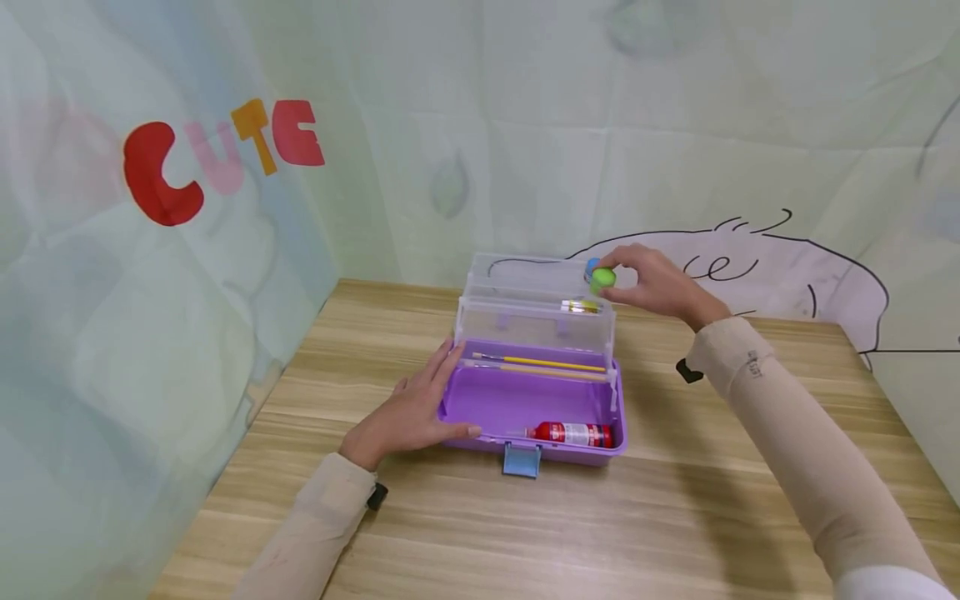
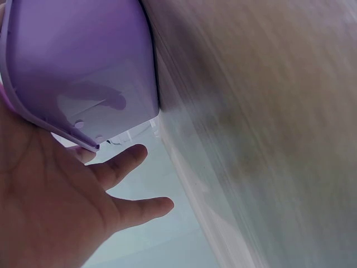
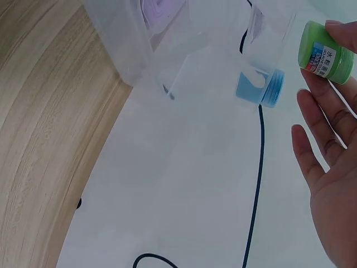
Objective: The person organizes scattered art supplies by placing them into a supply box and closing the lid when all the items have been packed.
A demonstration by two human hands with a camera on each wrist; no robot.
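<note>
A purple toolbox [image 1: 517, 396] stands on the table with its clear folding trays raised at the back. My right hand [image 1: 652, 283] pinches a small green paint jar [image 3: 326, 52] between thumb and fingertips, above the upper clear tray [image 1: 517, 271]. In that tray, close beside the green jar, sits a blue paint jar [image 3: 262, 87]. My left hand [image 1: 412, 412] rests at the left side of the toolbox, thumb over the front rim and fingers stretched along the side. Two paintbrushes [image 1: 540, 367] and a red bottle [image 1: 573, 433] with a pale nozzle lie in the purple base.
A blue latch [image 1: 522, 460] hangs from the toolbox's front. Shiny gold-and-silver items [image 1: 581, 307] lie in the clear tray. Behind the wooden table [image 1: 600, 533] hangs a pale printed cloth [image 1: 487, 125], close behind the raised trays. Another cloth side stands at the left.
</note>
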